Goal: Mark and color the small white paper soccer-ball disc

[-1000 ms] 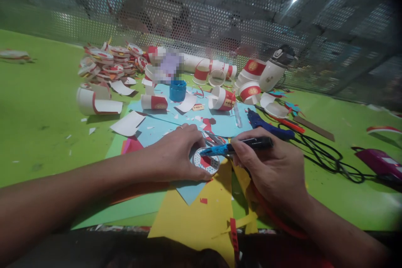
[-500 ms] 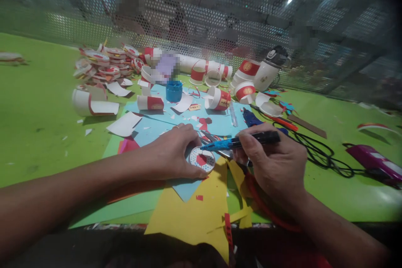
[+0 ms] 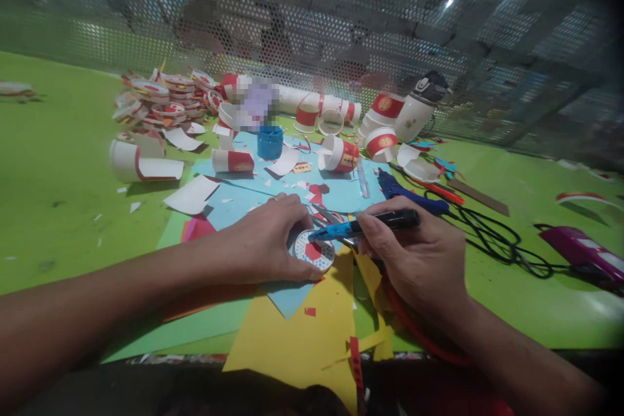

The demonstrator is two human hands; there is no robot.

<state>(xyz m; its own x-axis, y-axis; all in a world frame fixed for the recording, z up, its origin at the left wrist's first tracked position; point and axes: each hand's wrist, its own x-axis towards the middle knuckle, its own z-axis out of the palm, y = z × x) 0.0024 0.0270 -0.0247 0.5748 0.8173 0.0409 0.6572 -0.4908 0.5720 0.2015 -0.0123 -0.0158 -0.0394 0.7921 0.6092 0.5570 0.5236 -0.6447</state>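
My left hand (image 3: 280, 237) grips a round white paper disc (image 3: 314, 266) by its left edge, thumb below and fingers above. The disc has a red centre and small blue dots around it. In my right hand (image 3: 419, 253) is a black marker (image 3: 390, 221), its front part smeared with blue paint. The marker's tip meets the disc's upper part, just above the red shape. Partly hidden behind the marker and right hand lies a pair of scissors (image 3: 329, 213). An open jar of blue paint (image 3: 270, 143) stands beyond the hands.
Cut paper cups (image 3: 338, 155) and scraps lie across blue sheets. A yellow sheet (image 3: 292, 338) overhangs the front edge. To the right are a blue glue gun (image 3: 407, 194), tangled black cord and a purple device (image 3: 582, 250). Finished-looking discs (image 3: 170, 94) are piled at the back left.
My right hand has shifted slightly left, bringing the marker's tip lower on the disc. My left hand keeps its hold on the disc.
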